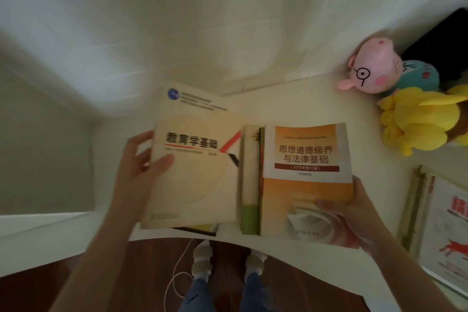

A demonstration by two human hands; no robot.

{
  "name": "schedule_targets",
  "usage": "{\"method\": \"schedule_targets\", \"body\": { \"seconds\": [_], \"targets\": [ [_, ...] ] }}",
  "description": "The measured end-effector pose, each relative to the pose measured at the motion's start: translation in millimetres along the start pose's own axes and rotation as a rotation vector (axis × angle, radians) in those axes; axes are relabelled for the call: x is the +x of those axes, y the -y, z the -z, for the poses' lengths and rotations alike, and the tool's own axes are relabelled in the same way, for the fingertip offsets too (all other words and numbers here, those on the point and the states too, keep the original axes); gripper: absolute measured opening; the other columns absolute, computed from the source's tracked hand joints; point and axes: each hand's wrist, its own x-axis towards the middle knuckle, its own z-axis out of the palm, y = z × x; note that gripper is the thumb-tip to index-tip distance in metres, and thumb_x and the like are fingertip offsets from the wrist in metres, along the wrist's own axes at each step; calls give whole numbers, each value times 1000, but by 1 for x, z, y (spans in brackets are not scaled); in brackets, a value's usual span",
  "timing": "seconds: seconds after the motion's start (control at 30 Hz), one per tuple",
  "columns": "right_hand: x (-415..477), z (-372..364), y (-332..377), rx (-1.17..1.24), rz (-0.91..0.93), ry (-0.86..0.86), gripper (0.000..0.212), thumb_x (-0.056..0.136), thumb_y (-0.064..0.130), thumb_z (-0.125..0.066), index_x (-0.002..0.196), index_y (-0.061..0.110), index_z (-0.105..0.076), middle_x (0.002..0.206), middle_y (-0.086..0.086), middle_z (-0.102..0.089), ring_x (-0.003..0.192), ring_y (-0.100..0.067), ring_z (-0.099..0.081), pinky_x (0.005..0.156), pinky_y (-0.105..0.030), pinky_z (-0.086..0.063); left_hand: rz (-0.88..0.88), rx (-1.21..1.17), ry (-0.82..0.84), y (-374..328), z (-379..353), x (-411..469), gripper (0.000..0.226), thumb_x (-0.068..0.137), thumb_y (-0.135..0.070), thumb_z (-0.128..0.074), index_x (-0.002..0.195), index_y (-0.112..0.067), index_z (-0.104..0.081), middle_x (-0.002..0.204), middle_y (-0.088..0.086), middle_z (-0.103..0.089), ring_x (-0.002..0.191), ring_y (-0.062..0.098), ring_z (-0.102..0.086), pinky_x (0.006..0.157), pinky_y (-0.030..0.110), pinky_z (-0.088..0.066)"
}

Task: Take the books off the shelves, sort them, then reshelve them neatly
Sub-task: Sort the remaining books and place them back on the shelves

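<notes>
Evidently mid-sort: books lie flat on the white tabletop point(291, 99) in separate piles, none seen standing on a shelf, so reshelving appears wholly outstanding. Left hand point(141, 159) grasps the left edge of a cream-covered book point(197, 175), thumb over the cover, fingers beneath; the book is blurred and tilted above another pale book point(192, 99), apparently in transit. Right hand point(342, 215) clasps the lower right corner of an orange-covered book point(306, 175) topping a small stack, thumb across the cover. Between them a green-spined book point(249, 185) shows its edge. A further pile point(435, 218) lies at right, near two plush toys point(395, 94).
</notes>
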Motion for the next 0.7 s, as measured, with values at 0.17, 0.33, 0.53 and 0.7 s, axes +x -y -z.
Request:
{"method": "schedule_targets", "body": {
  "seconds": [0.17, 0.33, 0.53, 0.7],
  "targets": [
    [11, 5, -7, -76, -33, 11, 111, 37, 27, -96, 133, 21, -38, 119, -4, -59, 101, -26, -63, 66, -36, -58, 243, -75, 2, 38, 60, 21, 36, 85, 0, -60, 109, -26, -52, 109, 11, -67, 85, 27, -66, 55, 35, -56],
    [11, 4, -7, -103, -31, 9, 102, 50, 19, -93, 136, 20, -37, 121, -5, -59, 102, -26, -62, 69, -38, -57, 341, -86, 81, 72, 62, 32, 37, 86, -3, -59, 112, -27, -50, 105, 9, -69, 74, 20, -70, 57, 35, -56],
    [4, -4, -1, -104, -11, 1, 101, 49, 22, -94, 132, 20, -37, 115, -2, -58, 96, -19, -61, 62, -29, -53, 201, 174, 199, 70, 30, 43, 57, 75, -30, -68, 128, -27, -48, 115, 4, -66, 88, 18, -68, 69, 33, -53],
    [3, -2, -2, -131, 4, -21, 131, 14, 48, -91, 131, 23, -38, 113, 1, -59, 97, -20, -62, 55, -23, -55, 143, 529, 115, 78, 25, 47, 69, 74, -42, -51, 139, -23, -43, 141, 11, -28, 131, 28, -31, 111, 44, -26]
  ]
}}
